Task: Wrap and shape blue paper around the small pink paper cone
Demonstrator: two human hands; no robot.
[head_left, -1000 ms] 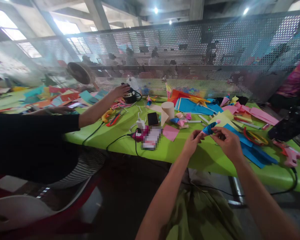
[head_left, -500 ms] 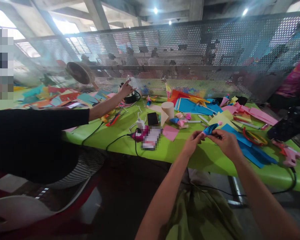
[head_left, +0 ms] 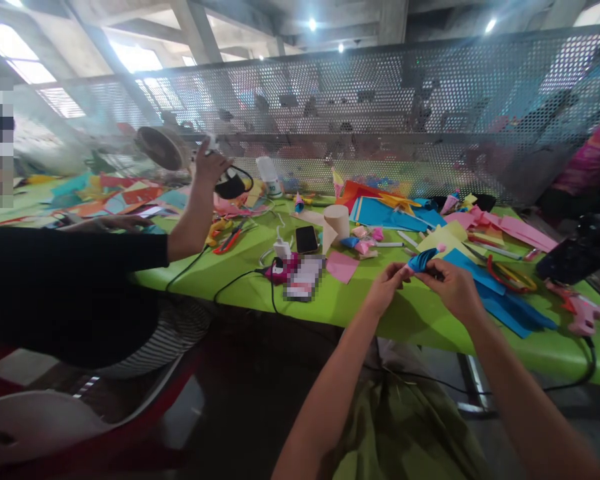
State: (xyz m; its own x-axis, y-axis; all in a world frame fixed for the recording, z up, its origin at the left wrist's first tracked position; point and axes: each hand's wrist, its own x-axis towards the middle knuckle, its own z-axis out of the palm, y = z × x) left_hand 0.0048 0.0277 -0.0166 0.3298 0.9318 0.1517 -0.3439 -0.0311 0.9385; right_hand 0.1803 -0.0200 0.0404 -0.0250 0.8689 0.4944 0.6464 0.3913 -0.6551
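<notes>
Between my two hands, above the table's front edge, is a small blue folded-paper piece (head_left: 421,260) with a pink tip at its upper right. My left hand (head_left: 391,281) pinches its lower left end, where a bit of pink shows. On the other side my right hand (head_left: 446,279) grips it between thumb and fingers. Behind the hands lie sheets of yellow paper (head_left: 443,237). Blue paper (head_left: 515,310) spreads to the right of my right hand, with yellow-and-red-handled scissors (head_left: 511,275) beside it.
A pink glue gun (head_left: 583,313) lies at the right, its cord hanging off the edge. Left of my hands are a pink paper square (head_left: 342,267), a paper roll (head_left: 336,221), a phone (head_left: 307,240) and a power strip (head_left: 281,270). A co-worker's raised hand (head_left: 210,163) is further left.
The co-worker's hand has moved left and up with a black-and-white item, uncovering a white cylinder behind. My hands stay almost still on the blue paper piece.
</notes>
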